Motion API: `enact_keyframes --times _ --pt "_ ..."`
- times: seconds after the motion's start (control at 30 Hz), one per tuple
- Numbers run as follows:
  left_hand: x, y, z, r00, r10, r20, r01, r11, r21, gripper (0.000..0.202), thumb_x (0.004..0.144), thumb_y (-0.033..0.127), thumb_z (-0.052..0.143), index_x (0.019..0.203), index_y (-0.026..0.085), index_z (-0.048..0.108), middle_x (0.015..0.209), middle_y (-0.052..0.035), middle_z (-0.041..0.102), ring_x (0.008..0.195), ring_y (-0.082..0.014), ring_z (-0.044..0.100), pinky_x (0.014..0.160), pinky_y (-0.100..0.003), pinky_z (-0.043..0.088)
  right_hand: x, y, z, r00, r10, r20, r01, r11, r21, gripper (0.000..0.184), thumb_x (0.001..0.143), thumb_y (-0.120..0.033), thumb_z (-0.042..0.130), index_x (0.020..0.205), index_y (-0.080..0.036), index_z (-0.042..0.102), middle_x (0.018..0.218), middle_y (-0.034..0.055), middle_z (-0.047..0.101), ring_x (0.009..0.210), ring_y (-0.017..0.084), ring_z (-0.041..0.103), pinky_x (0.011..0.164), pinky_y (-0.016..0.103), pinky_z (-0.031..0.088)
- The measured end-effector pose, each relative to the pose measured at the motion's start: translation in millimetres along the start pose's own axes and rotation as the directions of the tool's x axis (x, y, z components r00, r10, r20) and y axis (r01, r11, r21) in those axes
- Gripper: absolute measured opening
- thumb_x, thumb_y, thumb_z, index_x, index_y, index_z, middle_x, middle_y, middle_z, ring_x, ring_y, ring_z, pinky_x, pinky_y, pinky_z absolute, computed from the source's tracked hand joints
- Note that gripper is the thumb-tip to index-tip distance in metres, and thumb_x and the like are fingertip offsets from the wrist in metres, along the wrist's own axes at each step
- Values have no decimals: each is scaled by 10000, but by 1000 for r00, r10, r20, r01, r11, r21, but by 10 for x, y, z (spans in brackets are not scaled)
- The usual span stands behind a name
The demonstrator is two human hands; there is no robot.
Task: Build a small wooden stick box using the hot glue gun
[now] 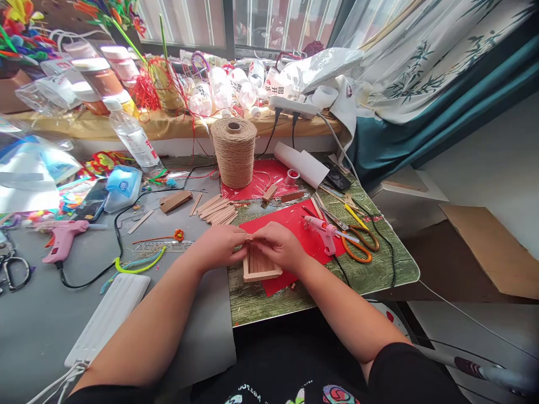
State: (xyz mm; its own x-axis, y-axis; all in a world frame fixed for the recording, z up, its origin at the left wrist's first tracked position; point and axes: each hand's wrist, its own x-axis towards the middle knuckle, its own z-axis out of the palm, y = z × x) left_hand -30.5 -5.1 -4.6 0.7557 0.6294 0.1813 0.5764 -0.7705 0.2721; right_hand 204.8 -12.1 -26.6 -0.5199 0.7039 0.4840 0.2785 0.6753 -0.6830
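A small box made of thin wooden sticks (261,275) sits over a red sheet (273,289) on the green wood-patterned mat, its near rim facing me. My left hand (221,246) is closed at the box's far left corner. From the other side, my right hand (280,245) pinches the same far edge, its fingertips meeting those of the left. The fingers cover the far wall, and any small piece between them is too hidden to make out. Beyond my left hand lies a pile of thin wooden sticks (218,210).
Right of the box are a pink glue gun (322,231) and orange-handled scissors (357,247). A twine spool (234,154) stands behind. Another pink glue gun (65,238) and a white power strip (110,317) lie left, with cables crossing the table. Bottles crowd the sill.
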Motion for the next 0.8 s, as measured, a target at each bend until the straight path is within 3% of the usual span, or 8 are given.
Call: enact_keyframes --times 0.3,0.57,0.8 --pt "33 -20 79 999 -44 1 43 993 -109 166 934 211 607 979 223 766 898 -38 767 816 -196 698 711 -299 484 26 -58 24 993 117 24 -117 993 -24 68 999 -223 684 1017 -241 747 933 40 772 868 213 655 861 381 513" --pt "39 -34 72 998 -54 26 58 983 -173 217 988 208 563 937 224 773 892 -32 777 827 -188 710 726 -285 493 -2 -60 37 993 118 -12 -118 993 -22 89 1025 -245 642 1018 -222 728 899 47 750 834 214 623 828 377 489" --pt "51 -4 65 996 -82 46 90 971 -223 226 937 143 573 1012 239 763 1004 -31 799 907 -200 725 790 -288 517 -3 -49 79 990 133 -51 -132 991 25 74 1014 -259 674 1025 -243 746 924 36 768 858 211 645 858 383 495"
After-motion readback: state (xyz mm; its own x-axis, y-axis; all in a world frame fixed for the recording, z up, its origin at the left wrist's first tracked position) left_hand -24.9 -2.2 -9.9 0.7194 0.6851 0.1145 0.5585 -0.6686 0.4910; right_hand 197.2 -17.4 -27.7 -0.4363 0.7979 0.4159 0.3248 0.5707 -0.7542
